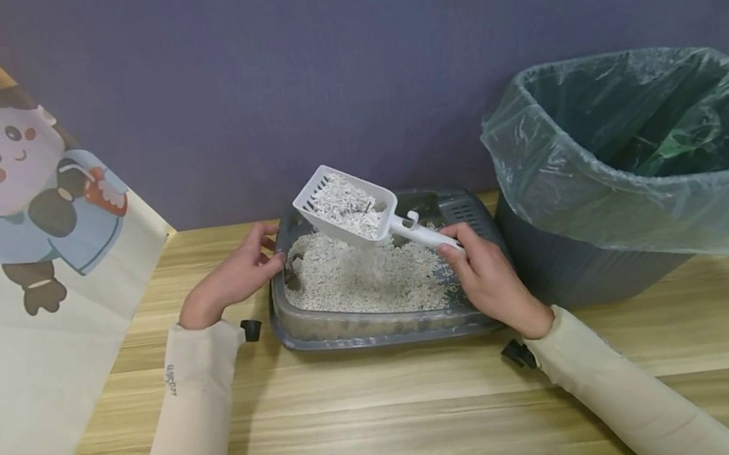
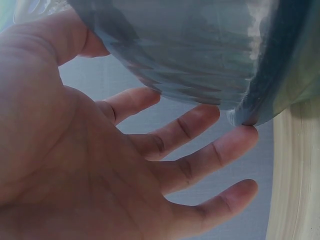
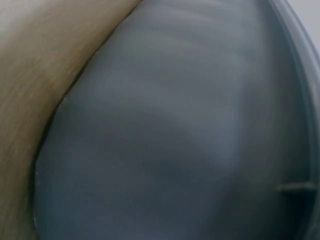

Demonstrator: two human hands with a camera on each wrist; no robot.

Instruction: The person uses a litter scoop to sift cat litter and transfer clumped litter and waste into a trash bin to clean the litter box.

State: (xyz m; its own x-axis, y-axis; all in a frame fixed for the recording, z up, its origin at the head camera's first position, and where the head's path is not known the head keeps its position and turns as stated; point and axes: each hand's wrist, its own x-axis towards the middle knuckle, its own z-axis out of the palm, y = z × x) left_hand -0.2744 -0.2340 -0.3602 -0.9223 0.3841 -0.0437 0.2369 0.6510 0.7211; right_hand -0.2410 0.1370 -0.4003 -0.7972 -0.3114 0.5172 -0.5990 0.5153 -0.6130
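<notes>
A grey litter tray point(image 1: 376, 329) full of pale litter point(image 1: 370, 278) sits on the wooden table. My right hand point(image 1: 487, 273) grips the handle of a white slotted scoop point(image 1: 350, 203), raised over the tray and loaded with litter; grains sift down through the slots. My left hand point(image 1: 241, 271) rests with straight fingers against the tray's left rim. In the left wrist view the fingers point(image 2: 200, 125) lie spread against the tray's grey wall point(image 2: 200, 50). The right wrist view shows only the blurred grey tray wall point(image 3: 190, 140).
A grey bin lined with a translucent green bag point(image 1: 638, 136) stands just right of the tray. A cartoon-printed banner point(image 1: 22, 244) hangs at the left. The purple wall point(image 1: 318, 60) closes off the back. Bare wooden tabletop point(image 1: 386, 420) lies in front.
</notes>
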